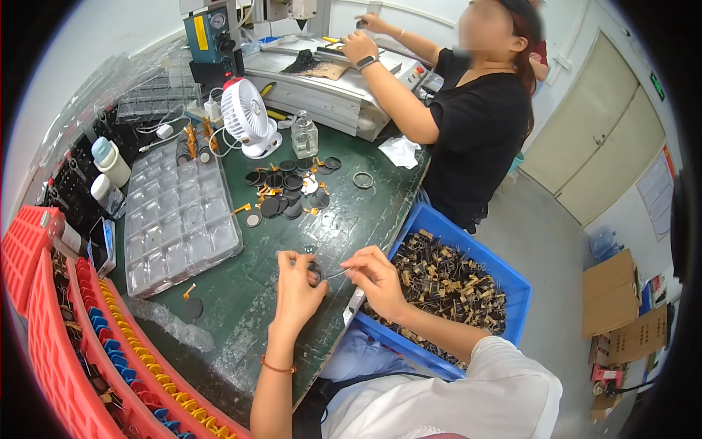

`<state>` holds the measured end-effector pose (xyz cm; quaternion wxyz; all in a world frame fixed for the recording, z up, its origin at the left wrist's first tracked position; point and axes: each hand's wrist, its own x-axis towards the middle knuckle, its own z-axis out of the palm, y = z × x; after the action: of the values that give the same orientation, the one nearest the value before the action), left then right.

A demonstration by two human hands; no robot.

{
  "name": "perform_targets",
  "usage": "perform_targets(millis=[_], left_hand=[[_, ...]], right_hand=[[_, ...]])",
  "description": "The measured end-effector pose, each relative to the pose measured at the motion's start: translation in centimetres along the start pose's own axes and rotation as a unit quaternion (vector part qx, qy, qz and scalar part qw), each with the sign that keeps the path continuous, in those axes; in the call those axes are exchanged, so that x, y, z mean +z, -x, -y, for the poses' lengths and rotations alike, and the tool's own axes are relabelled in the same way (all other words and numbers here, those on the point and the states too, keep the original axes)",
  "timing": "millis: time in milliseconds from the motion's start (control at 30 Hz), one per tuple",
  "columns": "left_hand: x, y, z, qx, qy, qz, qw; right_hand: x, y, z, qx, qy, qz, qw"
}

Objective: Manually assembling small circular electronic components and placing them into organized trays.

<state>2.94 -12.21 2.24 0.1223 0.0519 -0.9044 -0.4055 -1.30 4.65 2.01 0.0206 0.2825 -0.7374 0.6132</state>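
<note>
Round piece point(315, 271), one, in left fingers point(300, 258)

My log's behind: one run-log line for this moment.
left grip: holding dark round piece | right grip: pinching thin strip | black discs on green table beyond | blue bin of clips at right

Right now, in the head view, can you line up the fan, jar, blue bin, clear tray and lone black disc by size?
1. Blue bin
2. Clear tray
3. Fan
4. Jar
5. Lone black disc
That's how they look; true sizes may differ.
</note>
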Motion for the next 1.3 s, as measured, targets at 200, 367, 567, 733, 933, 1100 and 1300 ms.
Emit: perform_targets(millis=[200,367,567,733,933,1100,1300], left_hand=[[0.4,-1.3,0.6,-0.094,0.294,0.010,0.951],[-0.2,-1.7,1.7,-0.063,0.511,0.093,0.852],[0.2,-1.3,3.2,-0.076,0.524,0.106,0.842],[0.0,-0.9,2.2,-0.071,0.505,0.093,0.855],[-0.2,-0.8,2.0,-0.095,0.490,0.087,0.862],[0.1,-1.1,2.4,-0.020,0.496,0.093,0.863],[0.2,-1.0,2.4,-0.050,0.487,0.084,0.868]], right_hand=[[0.0,-2.8,-1.5,0.118,-0.133,0.052,0.983],[0.4,-5.5,-1.6,0.164,-0.191,0.089,0.964],[1.4,-5.9,-1.3,0.196,-0.171,0.150,0.954],[1.1,-5.5,-1.2,0.219,-0.160,0.144,0.952],[0.5,-5.3,-0.6,0.215,-0.176,0.110,0.954],[0.0,-5.6,-0.7,0.226,-0.184,0.097,0.952],[0.6,-5.3,-0.9,0.225,-0.192,0.099,0.950]])
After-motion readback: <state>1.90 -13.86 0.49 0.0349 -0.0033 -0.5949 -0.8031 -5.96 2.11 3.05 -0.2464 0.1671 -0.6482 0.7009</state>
